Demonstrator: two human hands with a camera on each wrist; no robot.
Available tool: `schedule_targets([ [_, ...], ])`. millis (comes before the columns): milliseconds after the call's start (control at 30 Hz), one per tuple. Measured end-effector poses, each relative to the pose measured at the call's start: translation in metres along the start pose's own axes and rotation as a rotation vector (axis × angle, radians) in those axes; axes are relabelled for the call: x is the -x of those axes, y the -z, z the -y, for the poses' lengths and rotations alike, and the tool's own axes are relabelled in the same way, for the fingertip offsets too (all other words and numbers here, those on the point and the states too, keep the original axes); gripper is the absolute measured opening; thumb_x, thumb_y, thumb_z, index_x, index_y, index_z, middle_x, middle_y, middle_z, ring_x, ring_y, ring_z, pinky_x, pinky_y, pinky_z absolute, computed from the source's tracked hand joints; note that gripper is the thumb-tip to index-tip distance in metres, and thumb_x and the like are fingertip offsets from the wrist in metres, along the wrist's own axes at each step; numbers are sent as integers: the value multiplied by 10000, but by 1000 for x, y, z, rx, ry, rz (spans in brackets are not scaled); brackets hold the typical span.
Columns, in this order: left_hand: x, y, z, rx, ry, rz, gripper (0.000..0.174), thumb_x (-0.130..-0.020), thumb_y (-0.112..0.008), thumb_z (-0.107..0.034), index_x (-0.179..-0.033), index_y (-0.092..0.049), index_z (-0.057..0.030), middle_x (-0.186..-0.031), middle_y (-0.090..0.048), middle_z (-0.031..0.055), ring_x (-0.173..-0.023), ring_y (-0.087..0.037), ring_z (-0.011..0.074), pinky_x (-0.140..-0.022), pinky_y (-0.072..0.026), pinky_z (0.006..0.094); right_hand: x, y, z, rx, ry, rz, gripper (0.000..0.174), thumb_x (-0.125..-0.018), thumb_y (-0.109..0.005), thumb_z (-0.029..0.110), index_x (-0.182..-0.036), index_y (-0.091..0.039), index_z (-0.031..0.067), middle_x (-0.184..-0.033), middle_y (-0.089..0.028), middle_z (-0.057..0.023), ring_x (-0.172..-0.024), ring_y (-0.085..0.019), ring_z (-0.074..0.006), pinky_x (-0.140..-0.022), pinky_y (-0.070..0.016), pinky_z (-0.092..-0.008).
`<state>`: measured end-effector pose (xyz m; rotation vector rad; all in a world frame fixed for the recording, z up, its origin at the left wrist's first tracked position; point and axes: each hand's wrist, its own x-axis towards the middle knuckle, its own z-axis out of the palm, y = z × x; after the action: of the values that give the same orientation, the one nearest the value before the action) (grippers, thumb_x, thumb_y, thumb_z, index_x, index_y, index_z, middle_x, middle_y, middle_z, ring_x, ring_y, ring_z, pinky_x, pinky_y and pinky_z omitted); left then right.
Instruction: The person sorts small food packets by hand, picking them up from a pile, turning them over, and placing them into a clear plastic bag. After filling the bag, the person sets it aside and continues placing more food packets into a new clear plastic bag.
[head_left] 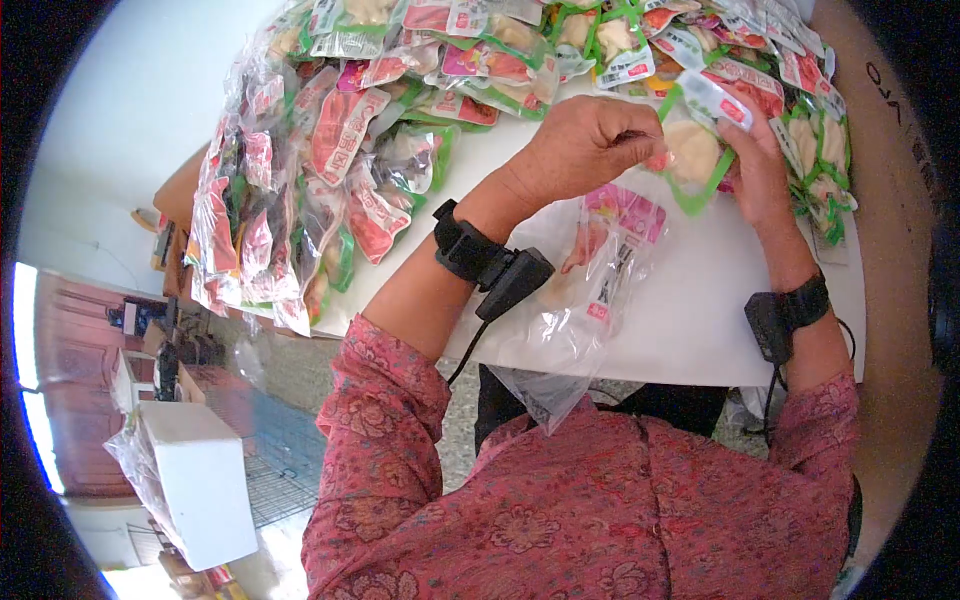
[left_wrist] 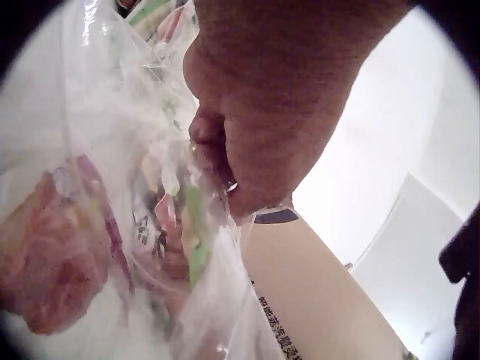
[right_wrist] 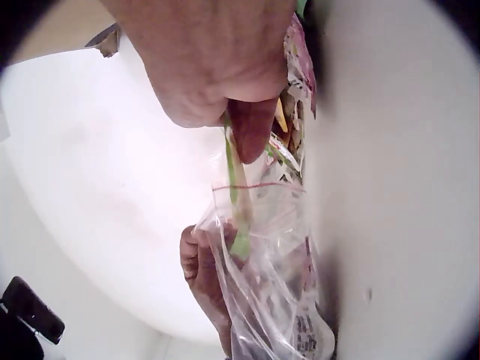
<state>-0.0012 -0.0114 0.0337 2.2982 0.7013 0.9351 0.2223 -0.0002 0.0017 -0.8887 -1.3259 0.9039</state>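
Note:
My right hand grips a green-edged packet of pale food by its upper side. Across from it, my left hand pinches the rim of a large clear plastic bag printed in pink. In the right wrist view the packet points down at the bag's mouth and overlaps the clear film, with the left hand beside it. The left wrist view shows clear film hanging from the curled fingers; the fingertips are partly hidden there.
Heaped sealed food packets cover the table's left and far sides, with more at the far right. The white tabletop lies under the bag. A cardboard box borders the right side. A white foam box stands off at the lower left.

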Motion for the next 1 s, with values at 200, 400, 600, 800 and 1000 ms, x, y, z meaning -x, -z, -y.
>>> schedule_targets([
  [200, 0, 6, -3, -273, 26, 17, 121, -843, -538, -122, -820, -568, -6, -701, -574, 23, -634, -512, 92, -596, -429, 232, 21, -10, 9, -287, -503, 601, 347, -876, -474, 231, -1144, -469, 11, -950, -572, -71, -696, -577, -118, -595, -487, -233],
  [400, 0, -4, 13, -11, 128, -27, 135, -847, -532, -139, -820, -559, -10, -636, -496, -13, -604, -457, 67, -557, -403, 230, 18, -9, 9, -76, -436, 826, 363, -878, -449, 360, -930, -579, 26, -798, -604, -43, -610, -569, -111, -523, -456, -227],
  [600, 7, -13, 33, 59, 328, 0, 141, -846, -509, -142, -814, -555, -13, -634, -489, -12, -601, -442, 60, -551, -400, 232, -10, 18, 11, 256, -129, 163, 246, -874, -454, 235, -904, -594, 34, -817, -614, -49, -723, -574, -124, -620, -459, -249],
  [800, 9, -23, 33, -24, 305, 57, 140, -812, -530, -208, -834, -574, -78, -704, -587, 105, -649, -575, 247, -601, -450, 334, -16, 32, 7, 1036, 195, 66, 208, -787, -540, 139, -962, -564, 29, -882, -601, -130, -813, -579, -275, -736, -450, -355],
  [1000, 10, -26, 34, -38, 228, 35, 147, -815, -530, -218, -850, -575, -82, -681, -580, 93, -643, -570, 226, -611, -451, 325, -7, 22, 14, 1408, 349, 89, 445, -708, -624, 199, -1090, -485, 16, -1035, -550, -151, -958, -502, -322, -853, -383, -411],
])
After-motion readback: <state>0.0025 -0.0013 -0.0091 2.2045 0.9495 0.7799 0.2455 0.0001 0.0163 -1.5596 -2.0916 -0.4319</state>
